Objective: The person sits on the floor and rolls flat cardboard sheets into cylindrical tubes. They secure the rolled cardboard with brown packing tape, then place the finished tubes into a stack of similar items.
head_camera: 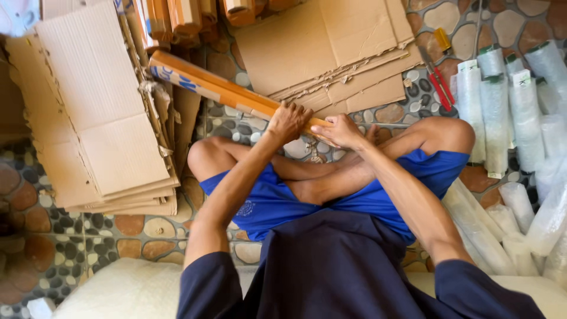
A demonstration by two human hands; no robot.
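Above crossed legs in blue shorts [266, 204], both hands clamp the near end of a long folded cardboard strip [207, 87]: the left hand [287, 122] grips over it, the right hand [341, 131] presses beside it. The strip runs away up-left over the pebble floor [142, 227], folded though unbound, I judge; flat cardboard sheets [97, 112] still lie stacked alongside.

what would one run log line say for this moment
left hand: grips folded cardboard strip | right hand: presses strip's near end | flat cardboard stack at left | plastic-wrapped rolls at right

Flattened brown cardboard stacks [100, 118] block your left, clear plastic-wrapped rolls [520, 118] crowd your right; bare pebbled floor [242, 133] lies open between.
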